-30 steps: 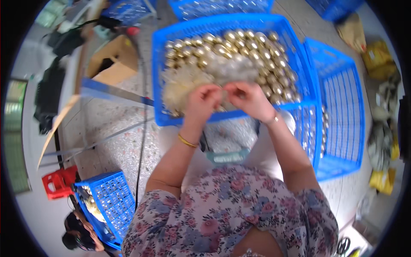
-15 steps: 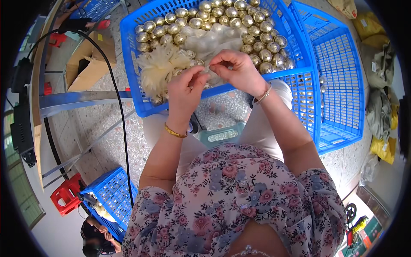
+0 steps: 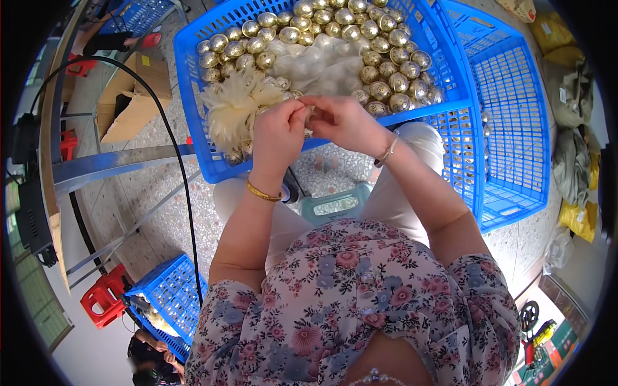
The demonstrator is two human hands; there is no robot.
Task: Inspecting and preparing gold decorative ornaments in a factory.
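Fingertip work, upper centre: left hand [image 3: 279, 134] pinched together, right hand [image 3: 351, 125] half-hidden — can't tell its grip; next needs steadiness.

A: Place type?
B: Workshop, looks like. Blue crate [image 3: 222, 171] loaded with shiny gold balls [image 3: 399, 82], second crate [image 3: 479, 224] beside it.
A: More evidence?
B: Another person [image 3: 145, 352] by a lower-left crate [image 3: 168, 294]; metal frame [image 3: 122, 162], cardboard box [image 3: 145, 96], speckled floor [image 3: 164, 225], sacks [image 3: 570, 106] piled along the right.
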